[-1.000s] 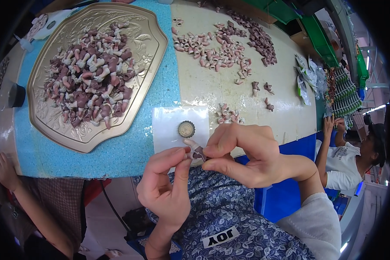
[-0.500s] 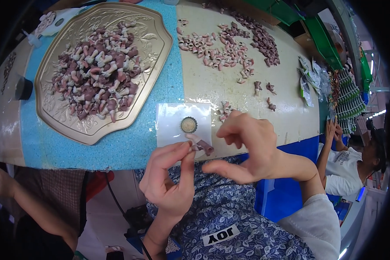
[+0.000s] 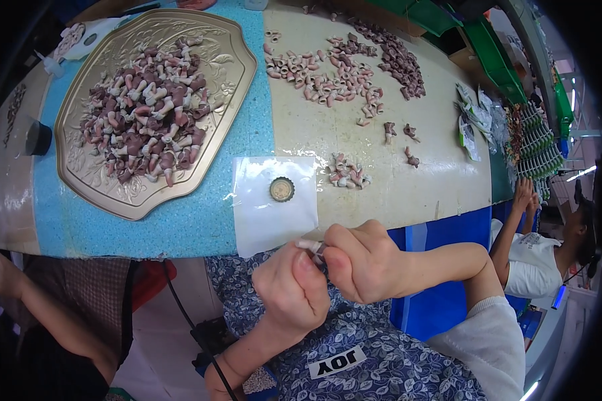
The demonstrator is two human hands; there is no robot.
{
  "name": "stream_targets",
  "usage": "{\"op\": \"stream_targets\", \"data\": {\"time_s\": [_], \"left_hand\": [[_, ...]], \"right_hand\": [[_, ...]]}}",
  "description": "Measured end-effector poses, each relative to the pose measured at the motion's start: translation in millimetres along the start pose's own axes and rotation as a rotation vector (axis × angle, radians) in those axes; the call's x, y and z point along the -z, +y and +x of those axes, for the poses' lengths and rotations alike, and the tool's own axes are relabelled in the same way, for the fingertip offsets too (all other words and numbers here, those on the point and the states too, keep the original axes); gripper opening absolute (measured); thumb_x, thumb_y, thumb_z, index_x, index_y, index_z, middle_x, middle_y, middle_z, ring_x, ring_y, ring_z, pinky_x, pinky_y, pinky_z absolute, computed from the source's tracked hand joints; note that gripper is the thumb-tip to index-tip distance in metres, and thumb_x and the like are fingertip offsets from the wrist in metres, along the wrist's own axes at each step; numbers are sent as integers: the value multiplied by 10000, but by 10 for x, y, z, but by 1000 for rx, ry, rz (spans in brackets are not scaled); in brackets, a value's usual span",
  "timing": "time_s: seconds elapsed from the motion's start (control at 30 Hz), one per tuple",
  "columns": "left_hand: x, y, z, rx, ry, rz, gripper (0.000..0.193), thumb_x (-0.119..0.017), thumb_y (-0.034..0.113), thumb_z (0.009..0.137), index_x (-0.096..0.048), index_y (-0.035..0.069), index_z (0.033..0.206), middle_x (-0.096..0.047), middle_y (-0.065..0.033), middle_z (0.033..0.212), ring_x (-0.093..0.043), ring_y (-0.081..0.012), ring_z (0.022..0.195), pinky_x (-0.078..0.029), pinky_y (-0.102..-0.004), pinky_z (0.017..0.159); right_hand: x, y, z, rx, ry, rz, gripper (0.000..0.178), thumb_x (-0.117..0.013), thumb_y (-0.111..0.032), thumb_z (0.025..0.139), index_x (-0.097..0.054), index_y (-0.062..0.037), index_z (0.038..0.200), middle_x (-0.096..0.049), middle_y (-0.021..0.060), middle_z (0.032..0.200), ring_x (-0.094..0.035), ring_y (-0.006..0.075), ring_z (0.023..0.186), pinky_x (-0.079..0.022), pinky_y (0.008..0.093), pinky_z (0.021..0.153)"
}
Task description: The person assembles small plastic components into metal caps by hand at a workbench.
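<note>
My left hand (image 3: 291,287) and my right hand (image 3: 368,264) meet just off the table's near edge, both closed. Between their fingertips they grip a small moulded figure part (image 3: 309,246), whitish at one end and mauve at the other; fingers cover most of it. Beyond them a white sheet (image 3: 261,224) lies on the table, with a crimped bottle cap (image 3: 281,189) on it holding something pale. A little pile of pink and white parts (image 3: 348,172) sits right of the sheet.
A gold embossed tray (image 3: 214,50) heaped with mauve, pink and white parts stands at the left. Farther back lie many loose pink tubes (image 3: 338,77) and mauve pieces (image 3: 401,63). A dark round pot (image 3: 38,137) is far left. Other people (image 3: 532,250) sit on both sides.
My right hand has moved in from an open pose and closed on the part beside my left hand. Both hands are now lower, nearer my body, and the small pile is uncovered.
</note>
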State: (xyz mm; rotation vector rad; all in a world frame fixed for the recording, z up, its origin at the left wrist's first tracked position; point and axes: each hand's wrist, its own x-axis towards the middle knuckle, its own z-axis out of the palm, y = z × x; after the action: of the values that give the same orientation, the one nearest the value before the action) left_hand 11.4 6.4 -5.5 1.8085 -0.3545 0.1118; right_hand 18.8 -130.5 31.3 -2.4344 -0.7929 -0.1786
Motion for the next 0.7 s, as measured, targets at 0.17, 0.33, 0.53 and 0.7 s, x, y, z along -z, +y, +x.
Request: {"op": "stream_targets", "data": {"time_s": [0.17,0.33,0.53,0.7], "left_hand": [[-29,10,-54,-74,78,-42,194,-418,58,900,-525,-65,794,-507,-152,629,-540,-312,497,-408,-389,447],[15,-181,7,-199,93,-70,167,-422,78,901,-503,-40,816,-493,-143,654,-506,-277,498,-391,-362,447],[252,-287,142,-327,-82,-39,147,-532,81,839,-490,27,969,-481,-119,829,-468,-260,722,-409,-366,616],[299,-284,207,-399,-63,121,122,-543,89,853,-534,15,949,-519,-118,829,-495,-260,740,-419,-364,655]], "right_hand": [[-59,-63,15,6,103,75,119,-516,-69,861,-532,35,806,-481,79,681,-517,186,465,-368,326,380],[-124,107,41,56,92,113,203,-537,-162,904,-540,36,863,-465,94,706,-534,187,504,-402,308,380],[-62,308,97,196,135,236,335,-625,-298,835,-533,15,911,-523,99,794,-583,226,674,-446,314,465],[60,313,0,93,166,261,302,-695,-214,779,-555,-9,951,-573,115,868,-600,241,704,-469,312,502]]}}
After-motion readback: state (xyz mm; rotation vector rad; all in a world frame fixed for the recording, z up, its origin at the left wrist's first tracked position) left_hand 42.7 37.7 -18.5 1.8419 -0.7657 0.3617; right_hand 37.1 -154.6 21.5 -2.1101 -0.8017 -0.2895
